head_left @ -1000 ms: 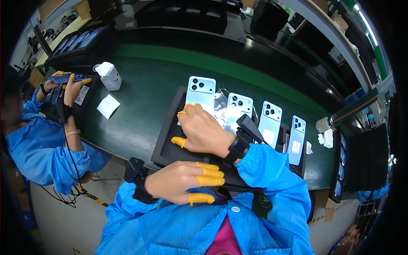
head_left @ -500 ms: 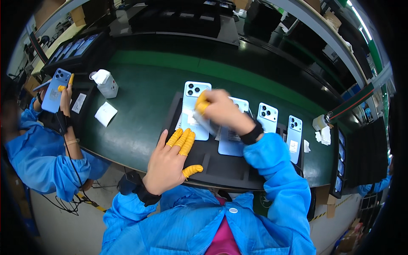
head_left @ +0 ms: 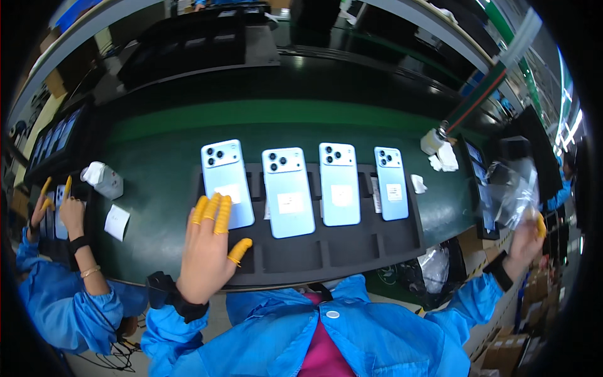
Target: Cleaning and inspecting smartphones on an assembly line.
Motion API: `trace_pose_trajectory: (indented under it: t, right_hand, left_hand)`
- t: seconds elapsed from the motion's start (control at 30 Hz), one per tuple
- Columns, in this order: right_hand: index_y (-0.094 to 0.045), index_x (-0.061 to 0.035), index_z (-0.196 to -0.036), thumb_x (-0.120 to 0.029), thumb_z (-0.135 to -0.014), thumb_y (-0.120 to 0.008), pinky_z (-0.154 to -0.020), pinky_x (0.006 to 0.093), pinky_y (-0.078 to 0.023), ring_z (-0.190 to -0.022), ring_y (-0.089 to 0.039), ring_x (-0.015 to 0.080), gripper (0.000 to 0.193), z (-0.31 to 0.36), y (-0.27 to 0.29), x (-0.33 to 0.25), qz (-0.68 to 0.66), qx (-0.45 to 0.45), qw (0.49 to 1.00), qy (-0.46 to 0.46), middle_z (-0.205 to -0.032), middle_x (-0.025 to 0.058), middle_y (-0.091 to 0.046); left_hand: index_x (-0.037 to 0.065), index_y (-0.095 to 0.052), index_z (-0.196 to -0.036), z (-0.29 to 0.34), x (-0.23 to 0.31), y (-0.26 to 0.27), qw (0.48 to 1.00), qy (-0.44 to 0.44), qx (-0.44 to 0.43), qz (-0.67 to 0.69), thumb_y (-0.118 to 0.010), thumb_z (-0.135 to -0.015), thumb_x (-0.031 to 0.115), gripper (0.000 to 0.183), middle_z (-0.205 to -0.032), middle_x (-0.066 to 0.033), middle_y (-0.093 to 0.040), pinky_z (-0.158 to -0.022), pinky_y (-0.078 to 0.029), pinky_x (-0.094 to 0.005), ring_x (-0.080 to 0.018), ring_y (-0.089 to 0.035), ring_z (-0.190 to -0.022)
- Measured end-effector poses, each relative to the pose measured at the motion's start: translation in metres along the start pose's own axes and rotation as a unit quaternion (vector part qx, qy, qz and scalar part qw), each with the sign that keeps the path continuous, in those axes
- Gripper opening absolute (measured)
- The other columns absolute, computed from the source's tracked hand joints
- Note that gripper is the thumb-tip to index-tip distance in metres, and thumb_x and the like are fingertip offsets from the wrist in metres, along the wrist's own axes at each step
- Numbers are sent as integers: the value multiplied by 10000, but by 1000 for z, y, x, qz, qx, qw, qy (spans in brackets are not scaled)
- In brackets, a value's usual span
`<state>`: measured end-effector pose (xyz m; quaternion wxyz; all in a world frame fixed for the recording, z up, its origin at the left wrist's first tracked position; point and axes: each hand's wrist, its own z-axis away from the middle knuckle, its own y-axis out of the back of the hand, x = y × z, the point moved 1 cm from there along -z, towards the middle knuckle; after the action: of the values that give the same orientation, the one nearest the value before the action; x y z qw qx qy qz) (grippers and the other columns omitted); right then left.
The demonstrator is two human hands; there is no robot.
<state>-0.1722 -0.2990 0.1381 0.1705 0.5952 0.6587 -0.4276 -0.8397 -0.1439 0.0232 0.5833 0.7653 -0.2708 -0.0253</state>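
My left hand [head_left: 207, 251], with yellow finger cots, has its fingers stretched out. Its fingertips rest on the lower left part of a light blue phone [head_left: 227, 173], which lies back up with a white label. Out at the far right, my right hand [head_left: 526, 242] grips a crumpled sheet of clear plastic film [head_left: 518, 191], smeared by motion. More light blue phones lie in a row to the right of the first: a second phone [head_left: 287, 182], a third phone [head_left: 339, 179] and a rightmost phone [head_left: 392, 179]. All sit on a black compartmented tray [head_left: 292, 261].
A white bottle [head_left: 105, 181] and a paper slip [head_left: 117, 222] are on the left. To the right lie wipes [head_left: 446, 157] by another bottle [head_left: 432, 142]. A bag of clear plastic [head_left: 434, 270] is below the table edge. A co-worker's hand [head_left: 72, 217] handles phones at far left.
My right hand has swung from the leftmost phone out to the far right, holding clear film. The view has turned right. My left hand stays by the leftmost phone.
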Motion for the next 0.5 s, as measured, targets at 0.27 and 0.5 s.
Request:
trace_pose_trajectory:
  t: [0.27,0.5]
  right_hand:
    - [-586,18,-1091,-229,-942,-482,-759,294,-465,-887,-594,181,306,85,-44,31,372,278,875,139,-1010,96,-613]
    - [-615,-25,-807,-173,-875,-515,-494,276,-429,-565,-558,145,192,168,148,231,559,368,709,-225,-686,44,-599]
  left_hand:
    - [-27,-315,-1407,-37,-1,-23,984,60,-46,-162,-771,-718,149,845,-1444,-251,-298,-1066,-317,-470,-480,-309,-1296]
    - [-33,-309,-1403,-19,-8,-15,982,111,-17,-154,-722,-769,107,769,-1469,-239,-260,-1082,-297,-464,-462,-271,-1330]
